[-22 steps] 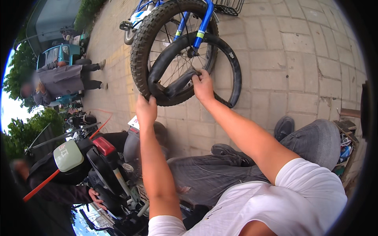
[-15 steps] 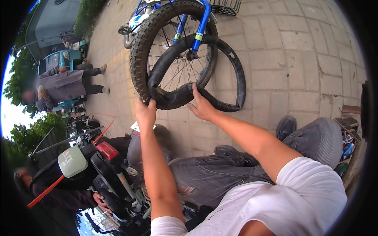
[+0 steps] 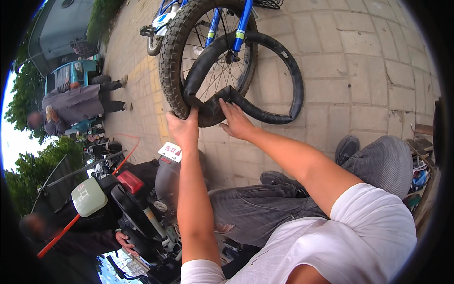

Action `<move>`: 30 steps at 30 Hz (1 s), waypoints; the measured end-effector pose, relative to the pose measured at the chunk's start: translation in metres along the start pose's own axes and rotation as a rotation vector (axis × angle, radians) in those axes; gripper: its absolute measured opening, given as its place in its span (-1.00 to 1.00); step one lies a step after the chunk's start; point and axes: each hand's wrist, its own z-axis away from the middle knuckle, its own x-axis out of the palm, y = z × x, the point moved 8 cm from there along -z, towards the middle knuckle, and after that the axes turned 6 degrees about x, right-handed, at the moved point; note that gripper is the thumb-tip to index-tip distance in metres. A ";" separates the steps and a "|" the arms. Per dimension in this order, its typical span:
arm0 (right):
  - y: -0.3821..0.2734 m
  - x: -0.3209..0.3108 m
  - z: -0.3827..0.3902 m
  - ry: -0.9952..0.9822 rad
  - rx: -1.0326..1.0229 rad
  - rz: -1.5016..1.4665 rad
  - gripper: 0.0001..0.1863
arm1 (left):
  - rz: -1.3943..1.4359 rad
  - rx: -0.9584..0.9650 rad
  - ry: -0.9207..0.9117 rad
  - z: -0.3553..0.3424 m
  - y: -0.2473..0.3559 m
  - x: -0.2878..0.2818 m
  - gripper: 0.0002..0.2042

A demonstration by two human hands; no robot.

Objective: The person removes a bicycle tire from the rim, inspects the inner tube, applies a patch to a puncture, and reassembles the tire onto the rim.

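Seen from above, a seated person in a white shirt and grey trousers reaches both bare arms forward to a bicycle wheel (image 3: 208, 57) standing upright on grey paving (image 3: 369, 61). The left hand (image 3: 183, 128) has its grip clenched around the lower edge of the knobbly black tyre (image 3: 171, 52). The right hand (image 3: 236, 120) lies flat with fingers spread, grip released, pressing on a slack black inner tube (image 3: 283, 71) that loops out of the tyre to the right. A blue bicycle frame (image 3: 244, 21) rises behind the wheel. To the left stand a dark scooter (image 3: 127, 199) and two other people.
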 end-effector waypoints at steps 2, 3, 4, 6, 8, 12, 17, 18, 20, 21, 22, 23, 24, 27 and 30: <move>0.008 -0.006 -0.001 0.019 -0.010 0.006 0.06 | -0.019 -0.040 0.023 -0.003 0.010 0.001 -0.50; 0.008 -0.012 0.000 -0.012 0.006 0.026 0.06 | -0.019 -0.073 0.030 -0.004 0.010 0.001 -0.50; 0.006 -0.017 0.000 -0.043 0.018 0.044 0.06 | -0.020 -0.107 0.040 -0.005 0.010 0.000 -0.49; -0.005 -0.033 0.001 0.011 0.022 -0.009 0.04 | -0.043 -0.125 0.049 -0.008 0.006 0.000 -0.47; -0.019 -0.043 0.001 -0.001 0.073 -0.049 0.00 | -0.081 -0.132 0.076 -0.009 -0.002 -0.002 -0.46; -0.011 -0.040 -0.018 -0.034 0.223 -0.168 -0.11 | -0.151 -0.160 0.077 -0.010 0.015 0.004 -0.44; -0.013 -0.044 -0.051 -0.171 0.443 -0.106 -0.28 | -0.092 -0.145 0.030 -0.005 0.013 0.002 -0.43; -0.016 -0.048 -0.056 -0.180 0.453 -0.054 -0.31 | -0.085 -0.110 -0.009 -0.006 0.012 0.003 -0.43; -0.012 -0.042 -0.058 -0.164 0.469 -0.026 -0.29 | 0.018 -0.058 -0.106 -0.003 0.010 0.005 -0.43; -0.012 -0.044 -0.060 -0.156 0.475 -0.010 -0.29 | 0.116 -0.040 -0.162 0.001 0.010 0.007 -0.44; -0.010 -0.043 -0.063 -0.210 0.487 -0.012 -0.29 | 0.214 -0.023 -0.218 0.004 0.012 0.010 -0.44; -0.007 -0.043 -0.067 -0.264 0.500 -0.014 -0.30 | 0.239 -0.041 -0.227 0.006 0.012 0.010 -0.44; -0.005 -0.043 -0.069 -0.318 0.513 -0.013 -0.30 | 0.266 -0.059 -0.237 0.009 0.019 0.008 -0.44; -0.003 -0.033 -0.070 -0.480 0.439 -0.082 -0.32 | 0.390 -0.087 -0.291 0.010 0.021 0.010 -0.49; -0.002 -0.037 -0.064 -0.657 0.443 -0.545 -0.41 | 0.313 -0.070 -0.297 0.002 0.009 0.010 -0.47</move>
